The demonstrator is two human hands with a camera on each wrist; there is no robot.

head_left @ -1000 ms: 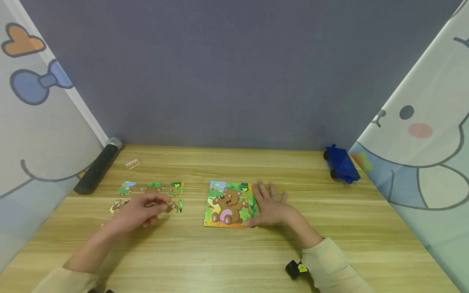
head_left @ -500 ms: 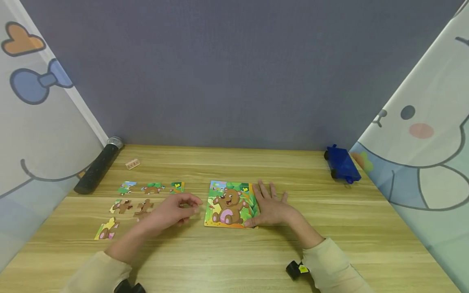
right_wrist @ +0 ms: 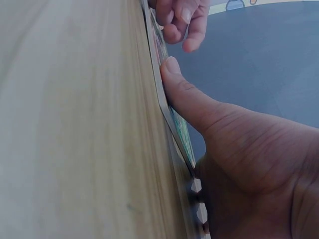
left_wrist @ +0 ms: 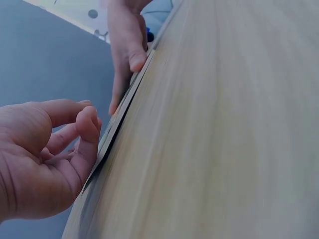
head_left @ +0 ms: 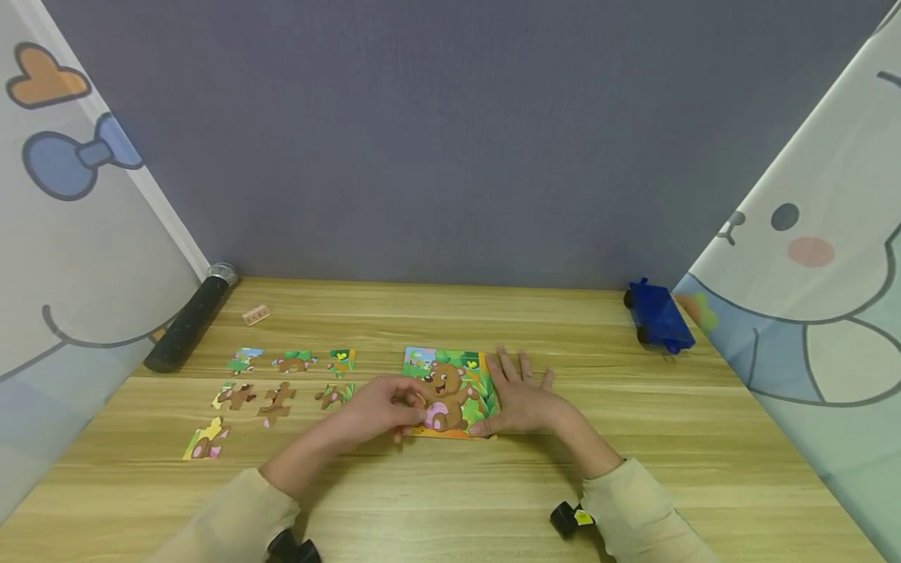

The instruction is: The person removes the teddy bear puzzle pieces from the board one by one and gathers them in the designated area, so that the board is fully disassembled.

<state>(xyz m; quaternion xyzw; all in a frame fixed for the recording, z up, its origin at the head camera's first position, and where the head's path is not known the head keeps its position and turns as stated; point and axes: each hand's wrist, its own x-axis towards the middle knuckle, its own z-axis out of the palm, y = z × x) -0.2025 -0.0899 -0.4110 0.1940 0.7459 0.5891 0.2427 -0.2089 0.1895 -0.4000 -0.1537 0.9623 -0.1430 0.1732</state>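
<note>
A square picture board [head_left: 445, 379] with a brown bear lies mid-table. My right hand [head_left: 524, 400] rests flat on its right edge, fingers spread and thumb [right_wrist: 187, 94] along the board's near corner. Over the board's left part hovers my left hand [head_left: 380, 410], its fingers loosely curled and thumb near the index finger; nothing shows between them in the left wrist view, where the same left hand [left_wrist: 45, 159] is seen close beside the board. To the left lie loose jigsaw pieces in rows, among them a bear-arm piece [head_left: 334, 396] and a yellow-topped piece [head_left: 206, 439].
A black microphone [head_left: 186, 324] lies at the left edge, near a small pinkish block [head_left: 256, 315]. A blue toy cart [head_left: 659, 317] stands at the back right. Behind the wooden table [head_left: 436, 500] rises a grey panel [head_left: 450, 141], with cartoon-printed sheets on both sides.
My left hand has moved right from above the loose pieces to the board's left part, uncovering the pieces beneath it. My right hand has stayed on the board.
</note>
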